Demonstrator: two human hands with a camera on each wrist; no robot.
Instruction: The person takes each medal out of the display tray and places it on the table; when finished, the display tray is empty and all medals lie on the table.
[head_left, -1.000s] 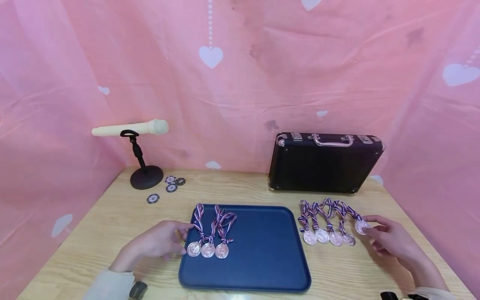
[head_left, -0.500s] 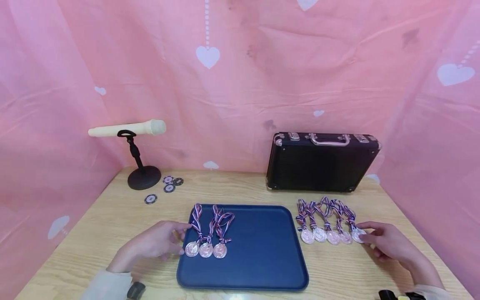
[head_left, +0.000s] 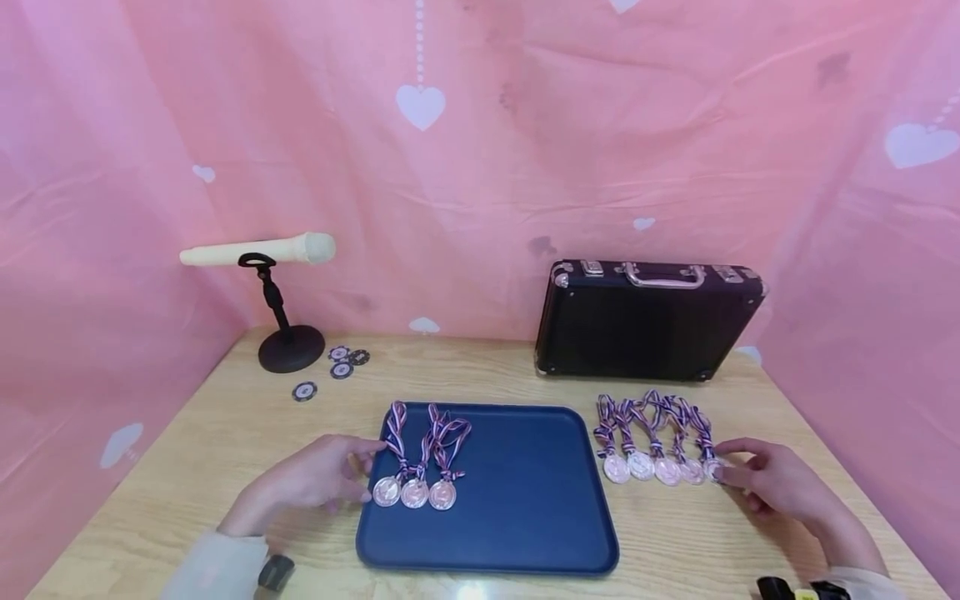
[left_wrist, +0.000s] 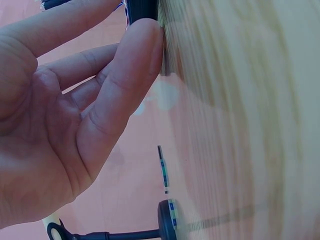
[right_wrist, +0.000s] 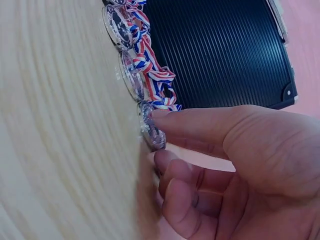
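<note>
On the right of the table, several silver medals lie in a row with knotted red, white and blue ribbons. My right hand (head_left: 776,479) is at the right end of that row and pinches the last medal (right_wrist: 151,126), thumb tip over its face and other fingers curled behind. My left hand (head_left: 307,475) is at the left rim of a dark blue tray (head_left: 525,500), with relaxed fingers and the thumb (left_wrist: 142,45) right at the rim. Three more medals lie in the tray's left part, the leftmost medal (head_left: 387,492) close to my left fingertips.
A black case (head_left: 645,329) with a metal handle stands at the back right. At the back left, a white microphone (head_left: 262,250) rests on a black stand (head_left: 291,348), and several poker chips (head_left: 304,391) lie by it. A pink cloth (head_left: 480,167) hangs behind the table.
My right hand has moved slightly left and laid the last medal down at the end of the row, beside the others. My left hand has stayed at the tray's rim.
</note>
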